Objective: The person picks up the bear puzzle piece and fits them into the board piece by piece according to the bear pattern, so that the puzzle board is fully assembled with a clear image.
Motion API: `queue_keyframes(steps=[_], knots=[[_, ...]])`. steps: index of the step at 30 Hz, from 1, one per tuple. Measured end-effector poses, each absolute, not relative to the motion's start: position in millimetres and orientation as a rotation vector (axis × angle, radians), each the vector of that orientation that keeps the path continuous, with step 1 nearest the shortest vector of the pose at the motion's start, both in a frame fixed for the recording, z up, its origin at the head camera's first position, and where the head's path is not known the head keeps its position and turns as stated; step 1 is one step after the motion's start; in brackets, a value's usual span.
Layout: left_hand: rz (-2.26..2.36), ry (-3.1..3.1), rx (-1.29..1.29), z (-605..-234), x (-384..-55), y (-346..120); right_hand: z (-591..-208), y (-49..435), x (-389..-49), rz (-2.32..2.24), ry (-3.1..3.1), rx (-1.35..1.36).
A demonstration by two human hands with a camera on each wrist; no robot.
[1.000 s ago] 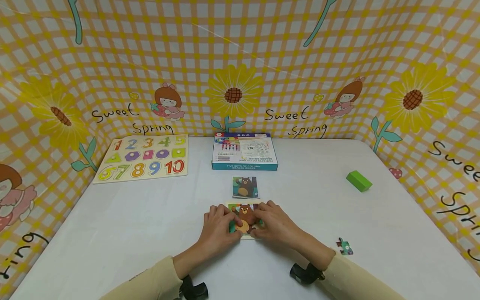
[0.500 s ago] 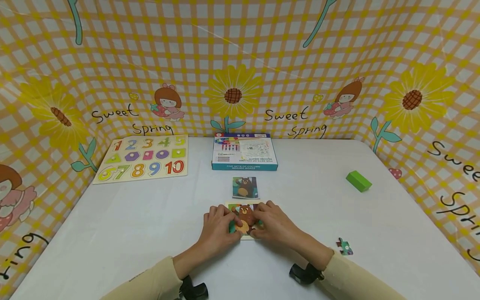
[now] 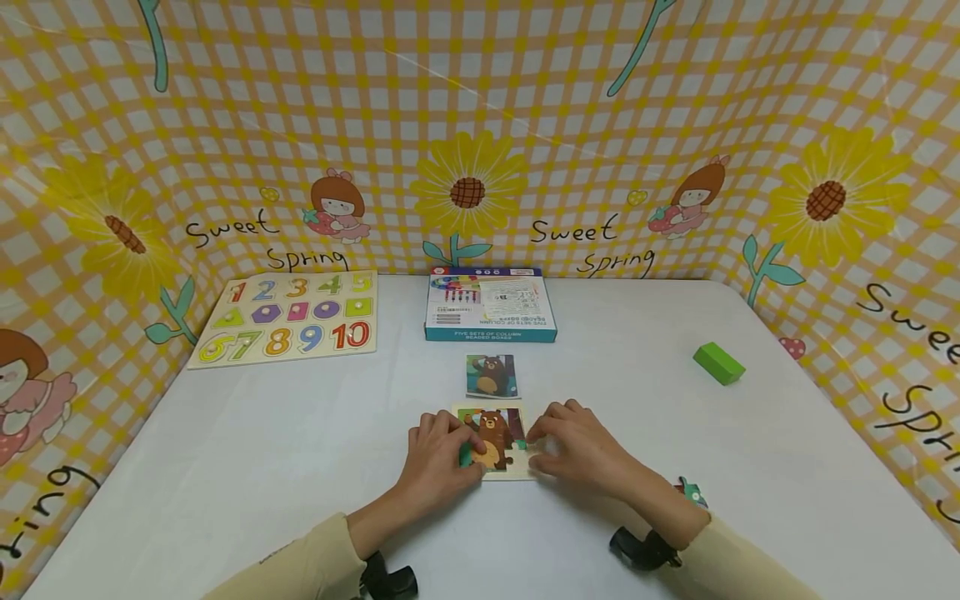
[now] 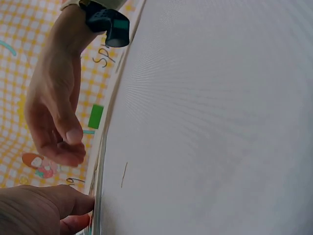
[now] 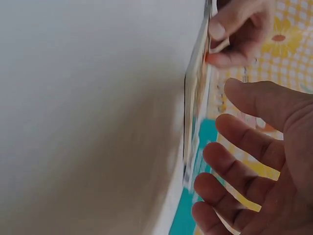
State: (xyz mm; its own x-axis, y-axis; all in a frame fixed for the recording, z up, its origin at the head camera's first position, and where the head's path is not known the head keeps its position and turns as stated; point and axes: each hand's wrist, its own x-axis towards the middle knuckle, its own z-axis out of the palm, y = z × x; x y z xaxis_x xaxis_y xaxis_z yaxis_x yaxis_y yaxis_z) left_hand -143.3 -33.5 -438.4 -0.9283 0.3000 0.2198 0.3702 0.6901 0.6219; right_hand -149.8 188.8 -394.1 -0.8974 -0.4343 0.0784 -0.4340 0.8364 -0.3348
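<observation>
A small jigsaw puzzle board (image 3: 497, 429) with a brown bear picture lies flat near the table's middle. Its lower right corner shows pale bare backing with a jigsaw-shaped edge. My left hand (image 3: 441, 454) holds the board's left side, thumb at the near edge and curled index finger on the picture. Just off the right edge hovers my right hand (image 3: 581, 442); the right wrist view shows its fingers (image 5: 239, 174) spread and loosely bent around nothing. A loose green puzzle piece (image 3: 692, 490) lies at the right, partly hidden by my right wrist.
A bear picture card (image 3: 491, 376) lies just behind the puzzle. Farther back stand a flat teal-edged box (image 3: 491, 308) and, on the left, a number board (image 3: 292, 321). A green block (image 3: 719, 363) sits at the right. Checked cloth (image 3: 465, 100) rises behind the table.
My right hand has let go of the puzzle and moved right, uncovering the pale corner; its forearm now partly covers the loose piece. The left hand has stayed in place.
</observation>
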Motion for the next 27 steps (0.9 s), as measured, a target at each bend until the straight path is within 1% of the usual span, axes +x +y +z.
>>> queue_keyframes(steps=[7, 13, 19, 27], knots=[[-1.077, -2.806, -0.549, -437.1, -142.7, -33.0, -384.8, 230.2, -136.3, -0.561, 3.053, -0.574], [-1.068, -2.813, -0.545, -437.0, -142.9, -32.9, -379.2, 271.4, -123.4, -0.567, 3.075, -0.532], [-1.074, -2.811, -0.55, -437.4, -142.9, -33.2, -383.4, 307.3, -109.0, -0.587, 3.116, -0.515], [-1.083, -2.814, -0.55, -438.1, -143.4, -33.0, -392.7, 336.7, -95.7, -0.51, 3.178, -0.503]])
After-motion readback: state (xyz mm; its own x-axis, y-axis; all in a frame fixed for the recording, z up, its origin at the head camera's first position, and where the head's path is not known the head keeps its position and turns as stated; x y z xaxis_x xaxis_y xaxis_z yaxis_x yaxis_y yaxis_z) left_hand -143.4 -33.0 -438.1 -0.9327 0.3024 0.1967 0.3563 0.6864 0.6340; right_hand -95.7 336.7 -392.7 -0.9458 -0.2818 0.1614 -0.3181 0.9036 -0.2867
